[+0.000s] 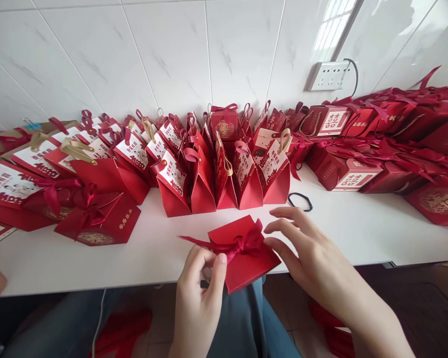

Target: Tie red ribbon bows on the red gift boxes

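A flat red gift box (242, 253) with a red ribbon bow (246, 243) lies at the front edge of the white table (358, 228). My left hand (199, 293) pinches the ribbon's loose end at the box's left side. My right hand (306, 248) hovers at the box's right, fingers spread, fingertips near the bow.
Several assembled red gift bags (194, 174) stand in a row behind the box, with more red boxes (343, 171) piled at the right and left. A black hair tie (300, 201) lies on the table. A wall socket (328, 75) sits on the tiled wall.
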The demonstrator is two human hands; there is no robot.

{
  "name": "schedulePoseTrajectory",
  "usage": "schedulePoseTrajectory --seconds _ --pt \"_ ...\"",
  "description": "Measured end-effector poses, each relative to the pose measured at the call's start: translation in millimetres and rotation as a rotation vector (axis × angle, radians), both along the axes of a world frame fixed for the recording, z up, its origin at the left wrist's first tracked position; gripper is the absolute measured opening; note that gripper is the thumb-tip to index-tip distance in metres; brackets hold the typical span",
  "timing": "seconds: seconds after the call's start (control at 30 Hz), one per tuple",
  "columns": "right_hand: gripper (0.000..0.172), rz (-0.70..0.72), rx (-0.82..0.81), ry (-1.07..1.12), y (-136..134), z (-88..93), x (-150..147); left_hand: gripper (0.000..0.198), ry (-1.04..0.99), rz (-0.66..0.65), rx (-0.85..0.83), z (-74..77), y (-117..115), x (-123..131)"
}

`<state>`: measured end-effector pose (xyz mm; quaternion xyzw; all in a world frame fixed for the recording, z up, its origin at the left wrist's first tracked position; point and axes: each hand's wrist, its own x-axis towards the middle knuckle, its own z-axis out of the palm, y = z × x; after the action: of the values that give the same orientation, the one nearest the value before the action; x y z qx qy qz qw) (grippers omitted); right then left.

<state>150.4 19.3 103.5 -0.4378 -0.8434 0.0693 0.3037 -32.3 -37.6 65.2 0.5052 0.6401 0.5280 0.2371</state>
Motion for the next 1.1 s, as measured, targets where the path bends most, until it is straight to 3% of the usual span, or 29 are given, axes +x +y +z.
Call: schedulePoseTrajectory --seconds 0.27,0.37,0.53,0.73,0.83,1.0,1.1 --pt "0.017 -0.122 -0.147 0.143 -14 -12.0 -18 0.043 -0.159 -0.013 -0.092 -10.5 4 0" --pt "0.011 -0.077 -0.296 0.247 -8 -11.7 -20 0.044 -0.203 -0.045 -0.11 -9.6 7 -2" --pt "0.016 -0.001 -0.554 0.366 1 -5.3 -14 0.049 -0.334 -0.088 -0.123 -10.3 9 -4" --pt "0.02 0.064 -0.714 0.518 1 -5.0 -11 0.042 -0.411 -0.094 -0.089 -14.6 9 -2" --pt "0.029 0.076 -0.748 0.615 -1 -6.5 -16 0.042 -0.433 -0.096 -0.082 -16.2 10 -1" --pt "0.026 0.013 -0.674 0.641 -1 -13.1 -24 0.045 -0.455 -0.082 -0.064 -16.2 12 -1" --pt "0.03 0.024 -0.731 0.73 3 -17.9 -24 0.045 -0.49 -0.084 -0.076 -16.2 14 -2"
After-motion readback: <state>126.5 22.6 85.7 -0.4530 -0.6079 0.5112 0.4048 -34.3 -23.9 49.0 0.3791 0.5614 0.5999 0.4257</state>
